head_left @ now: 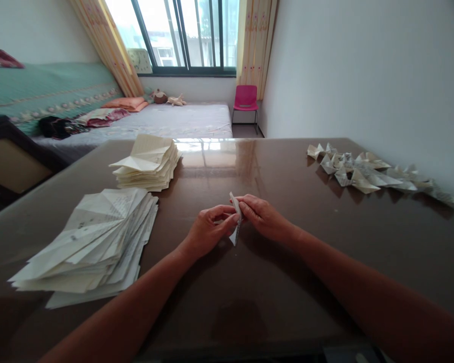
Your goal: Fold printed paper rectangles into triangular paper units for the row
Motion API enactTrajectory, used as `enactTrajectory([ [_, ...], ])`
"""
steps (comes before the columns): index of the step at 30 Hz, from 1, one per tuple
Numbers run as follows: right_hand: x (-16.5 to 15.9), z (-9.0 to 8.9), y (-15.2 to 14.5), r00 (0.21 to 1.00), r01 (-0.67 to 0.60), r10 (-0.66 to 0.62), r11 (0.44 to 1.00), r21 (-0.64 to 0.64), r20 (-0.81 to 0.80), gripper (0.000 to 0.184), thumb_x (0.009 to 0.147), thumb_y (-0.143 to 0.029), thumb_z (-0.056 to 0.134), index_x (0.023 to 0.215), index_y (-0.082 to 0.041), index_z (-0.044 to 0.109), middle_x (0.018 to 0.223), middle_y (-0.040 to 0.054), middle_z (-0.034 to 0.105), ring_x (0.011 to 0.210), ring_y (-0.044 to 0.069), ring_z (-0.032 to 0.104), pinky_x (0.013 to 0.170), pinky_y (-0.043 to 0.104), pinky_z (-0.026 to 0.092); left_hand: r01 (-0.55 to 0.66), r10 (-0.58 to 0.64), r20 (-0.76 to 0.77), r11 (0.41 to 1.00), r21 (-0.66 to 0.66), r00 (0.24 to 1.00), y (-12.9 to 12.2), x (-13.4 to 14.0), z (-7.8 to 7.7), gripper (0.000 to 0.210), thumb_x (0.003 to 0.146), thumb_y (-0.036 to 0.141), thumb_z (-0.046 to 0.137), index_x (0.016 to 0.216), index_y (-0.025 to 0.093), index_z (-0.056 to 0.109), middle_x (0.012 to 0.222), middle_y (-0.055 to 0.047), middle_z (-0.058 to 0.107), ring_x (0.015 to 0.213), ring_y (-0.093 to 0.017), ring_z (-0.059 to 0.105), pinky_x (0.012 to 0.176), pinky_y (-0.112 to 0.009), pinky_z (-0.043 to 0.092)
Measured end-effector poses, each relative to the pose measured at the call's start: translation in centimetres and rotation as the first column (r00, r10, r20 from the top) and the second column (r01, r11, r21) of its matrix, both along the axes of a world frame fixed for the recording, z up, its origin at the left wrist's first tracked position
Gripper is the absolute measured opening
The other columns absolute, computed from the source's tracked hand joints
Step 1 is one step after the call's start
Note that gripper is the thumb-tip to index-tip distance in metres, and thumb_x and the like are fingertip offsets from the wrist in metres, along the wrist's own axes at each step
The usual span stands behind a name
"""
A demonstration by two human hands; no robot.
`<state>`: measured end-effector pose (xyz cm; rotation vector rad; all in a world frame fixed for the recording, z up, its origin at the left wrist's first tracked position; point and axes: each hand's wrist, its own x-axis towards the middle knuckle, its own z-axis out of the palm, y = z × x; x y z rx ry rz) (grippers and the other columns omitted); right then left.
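Observation:
Between both hands, over the middle of the brown table, a small folded piece of paper stands nearly on edge. My left hand pinches it from the left with the thumb and fingers. From the right, my right hand grips its upper part, the thumb lying along the near face. Printed marks show faintly on the narrow side of the paper. Part of the fold is covered by my fingers.
Left on the table lie a large stack of creased printed sheets and, behind it, a yellowish stack. Several folded paper shapes line the right side near the wall. Beyond the table are a bed and a pink chair.

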<state>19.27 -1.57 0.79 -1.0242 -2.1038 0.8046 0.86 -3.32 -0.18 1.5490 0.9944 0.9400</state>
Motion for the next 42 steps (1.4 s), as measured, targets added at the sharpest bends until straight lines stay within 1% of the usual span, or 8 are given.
enactTrajectory([
  [6,0.01,-0.07,0.05,1.000,-0.021,0.022,1.000,0.021,-0.005,0.031,0.097,-0.029,0.035,0.102,-0.016,0.062,0.085,0.0038,0.057,0.076,0.013,0.054,0.075,0.027,0.043,0.021,-0.021,0.002,1.000,0.002,1.000,0.29,-0.18,-0.41,0.038,0.080,0.041,0.064,0.107,0.014,0.067,0.082,-0.004,0.071,0.070,-0.014,0.063,0.060,-0.022,0.055],
  [12,-0.28,0.12,-0.17,1.000,0.030,-0.030,0.997,0.074,0.006,0.029,0.096,-0.027,0.037,0.107,-0.016,0.062,0.094,0.0068,0.060,0.087,0.016,0.056,0.081,0.029,0.043,0.012,-0.012,-0.023,1.000,0.019,1.000,0.19,-0.26,-0.36,0.039,0.081,0.041,0.062,0.109,0.014,0.066,0.080,-0.004,0.069,0.066,-0.013,0.061,0.061,-0.022,0.053],
  [16,-0.33,0.21,-0.28,0.999,0.043,-0.045,0.994,0.099,0.025,0.029,0.096,-0.026,0.038,0.110,-0.015,0.062,0.095,0.0074,0.061,0.088,0.016,0.057,0.081,0.028,0.044,0.029,-0.028,0.010,0.999,-0.022,1.000,0.19,-0.25,-0.21,0.039,0.081,0.042,0.062,0.108,0.014,0.067,0.082,-0.004,0.069,0.071,-0.014,0.062,0.061,-0.022,0.053],
  [21,-0.15,0.10,-0.19,0.999,0.045,-0.047,0.994,0.097,0.020,0.030,0.096,-0.026,0.038,0.112,-0.016,0.061,0.096,0.0069,0.062,0.087,0.015,0.058,0.080,0.028,0.044,0.054,-0.054,0.024,0.998,-0.030,0.998,0.16,-0.25,0.04,0.040,0.081,0.043,0.062,0.107,0.014,0.066,0.085,-0.005,0.069,0.075,-0.015,0.062,0.062,-0.022,0.054],
  [26,-0.15,-0.01,-0.09,0.998,0.059,-0.062,0.994,0.092,0.026,0.030,0.096,-0.027,0.039,0.112,-0.015,0.062,0.097,0.0076,0.063,0.088,0.016,0.058,0.080,0.028,0.044,0.054,-0.054,-0.033,0.998,-0.011,0.998,0.08,-0.16,0.04,0.038,0.082,0.040,0.061,0.108,0.013,0.064,0.078,-0.004,0.066,0.067,-0.012,0.059,0.061,-0.022,0.052],
  [29,-0.21,-0.03,-0.12,0.997,0.073,-0.076,0.993,0.089,0.027,0.031,0.096,-0.027,0.039,0.112,-0.015,0.062,0.099,0.0081,0.063,0.089,0.016,0.059,0.081,0.028,0.044,0.048,-0.048,-0.044,0.999,-0.005,0.998,0.02,-0.07,0.02,0.034,0.083,0.039,0.060,0.103,0.013,0.064,0.078,-0.004,0.065,0.068,-0.013,0.059,0.061,-0.022,0.051],
  [39,-0.24,0.27,-0.35,0.997,0.074,-0.075,0.996,0.058,0.006,0.030,0.095,-0.026,0.041,0.112,-0.015,0.062,0.096,0.0072,0.063,0.087,0.015,0.058,0.080,0.028,0.044,0.086,-0.085,0.023,0.995,-0.057,0.996,0.00,-0.28,0.22,0.032,0.082,0.038,0.061,0.103,0.014,0.065,0.079,-0.003,0.064,0.069,-0.012,0.057,0.063,-0.021,0.049],
  [42,-0.21,0.35,-0.33,0.997,0.076,-0.076,0.996,0.036,-0.005,0.030,0.095,-0.026,0.041,0.110,-0.015,0.063,0.095,0.0070,0.063,0.086,0.015,0.058,0.080,0.028,0.044,0.085,-0.085,0.014,0.995,-0.042,0.996,0.00,-0.29,0.28,0.031,0.081,0.037,0.063,0.101,0.013,0.065,0.079,-0.004,0.065,0.069,-0.012,0.058,0.062,-0.021,0.048],
])
